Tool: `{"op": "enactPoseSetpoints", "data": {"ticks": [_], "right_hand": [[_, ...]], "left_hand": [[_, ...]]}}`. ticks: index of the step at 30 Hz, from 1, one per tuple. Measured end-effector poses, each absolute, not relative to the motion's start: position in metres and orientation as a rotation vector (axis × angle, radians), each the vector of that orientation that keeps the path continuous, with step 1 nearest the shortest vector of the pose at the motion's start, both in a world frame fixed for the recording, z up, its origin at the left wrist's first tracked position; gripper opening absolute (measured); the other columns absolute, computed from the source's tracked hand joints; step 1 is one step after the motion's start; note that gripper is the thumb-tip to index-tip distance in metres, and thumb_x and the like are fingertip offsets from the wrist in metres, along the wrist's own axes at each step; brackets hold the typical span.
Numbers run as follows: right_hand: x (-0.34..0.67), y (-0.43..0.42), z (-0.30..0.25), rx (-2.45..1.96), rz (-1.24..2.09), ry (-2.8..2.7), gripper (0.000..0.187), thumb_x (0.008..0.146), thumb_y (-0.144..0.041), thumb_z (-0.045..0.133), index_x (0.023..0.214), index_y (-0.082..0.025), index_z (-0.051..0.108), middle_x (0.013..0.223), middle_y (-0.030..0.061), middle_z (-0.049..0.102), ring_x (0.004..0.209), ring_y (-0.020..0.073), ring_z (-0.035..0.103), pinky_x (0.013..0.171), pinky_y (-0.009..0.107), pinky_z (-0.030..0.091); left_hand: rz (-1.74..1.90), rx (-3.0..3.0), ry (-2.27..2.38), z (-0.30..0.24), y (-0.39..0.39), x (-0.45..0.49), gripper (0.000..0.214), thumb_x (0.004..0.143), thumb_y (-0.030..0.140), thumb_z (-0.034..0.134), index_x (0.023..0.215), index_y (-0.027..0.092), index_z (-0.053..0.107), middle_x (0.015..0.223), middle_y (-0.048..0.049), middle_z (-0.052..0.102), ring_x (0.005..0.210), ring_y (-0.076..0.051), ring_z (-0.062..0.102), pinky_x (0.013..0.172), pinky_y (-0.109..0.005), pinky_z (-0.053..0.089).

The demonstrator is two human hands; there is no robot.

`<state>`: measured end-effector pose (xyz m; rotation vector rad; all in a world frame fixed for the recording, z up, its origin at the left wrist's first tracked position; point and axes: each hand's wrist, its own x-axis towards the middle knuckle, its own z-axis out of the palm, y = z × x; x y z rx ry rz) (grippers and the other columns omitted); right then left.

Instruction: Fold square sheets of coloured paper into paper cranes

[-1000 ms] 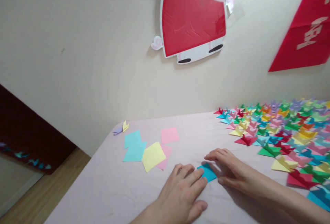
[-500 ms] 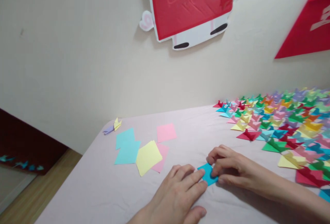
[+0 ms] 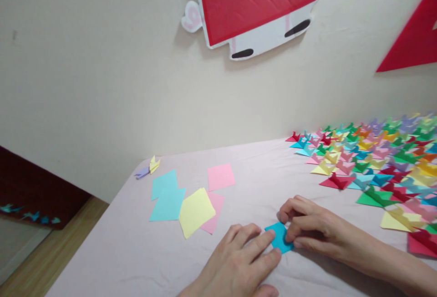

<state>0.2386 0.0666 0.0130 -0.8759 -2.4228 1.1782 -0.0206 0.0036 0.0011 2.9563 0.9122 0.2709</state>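
Observation:
A small folded square of blue origami paper [image 3: 281, 238] lies on the cloth-covered tabletop between my two hands. My left hand [image 3: 237, 258] is stretched out over the cloth, its fingers apart and a couple of fingertips pressing on the paper's left side. At the paper's right edge, my right hand [image 3: 309, 226] has its fingers curled in, with thumb and fingertips closed on it. Exactly how the paper's edge sits under those fingertips is hidden.
Loose squares lie left of my hands: turquoise [image 3: 168, 204], yellow [image 3: 197, 212] and pink [image 3: 221, 176]. Rows of colourful folded paper cranes [image 3: 373, 197] cover the right side. Two folded pieces, yellow [image 3: 154, 165] and purple [image 3: 142, 172], sit at the far left corner. A wall [image 3: 102, 74] rises behind.
The view has shifted slightly, so the hands and blue paper appear a little lower and further right. Both hands keep nearly the same pose on the paper.

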Motion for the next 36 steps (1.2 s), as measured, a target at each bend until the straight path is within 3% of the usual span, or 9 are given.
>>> {"op": "enactPoseSetpoints", "data": {"ticks": [8, 16, 25, 36], "right_hand": [[0.225, 0.059, 0.016, -0.983, 1.037, -2.407, 0.015, 0.094, -0.02, 0.053, 0.081, -0.022, 0.061, 0.097, 0.0034, 0.058, 0.097, 0.02, 0.056, 0.086, 0.034, 0.046], [0.227, 0.064, 0.017, -0.98, 1.177, -2.349, 0.017, 0.092, -0.021, 0.055, 0.077, -0.022, 0.064, 0.099, 0.0026, 0.059, 0.098, 0.0189, 0.057, 0.088, 0.032, 0.045], [0.221, 0.059, 0.011, -1.014, 0.974, -2.391, 0.019, 0.096, -0.025, 0.05, 0.078, -0.022, 0.057, 0.089, 0.0035, 0.06, 0.086, 0.0198, 0.057, 0.077, 0.033, 0.045], [0.209, 0.055, 0.005, -1.113, 0.735, -2.42, 0.014, 0.089, -0.015, 0.052, 0.077, -0.022, 0.055, 0.084, 0.0031, 0.062, 0.078, 0.0207, 0.056, 0.072, 0.035, 0.042]], "left_hand": [[0.408, 2.962, 0.903, -0.008, 0.003, -0.019, 0.048, 0.094, 0.05, 0.058, 0.127, 0.015, 0.054, 0.131, -0.0081, 0.058, 0.116, -0.025, 0.047, 0.092, -0.037, 0.046], [0.435, 2.939, 0.88, -0.009, 0.004, -0.02, 0.046, 0.096, 0.05, 0.055, 0.125, 0.015, 0.056, 0.13, -0.0078, 0.058, 0.112, -0.025, 0.048, 0.089, -0.037, 0.045], [0.484, 2.961, 0.869, -0.007, 0.005, -0.019, 0.051, 0.104, 0.051, 0.027, 0.123, 0.015, 0.057, 0.13, -0.0073, 0.059, 0.11, -0.023, 0.048, 0.087, -0.036, 0.044], [0.492, 2.975, 0.927, -0.014, 0.002, -0.017, 0.043, 0.095, 0.053, 0.055, 0.119, 0.017, 0.059, 0.131, -0.0051, 0.059, 0.111, -0.022, 0.049, 0.087, -0.034, 0.045]]}}
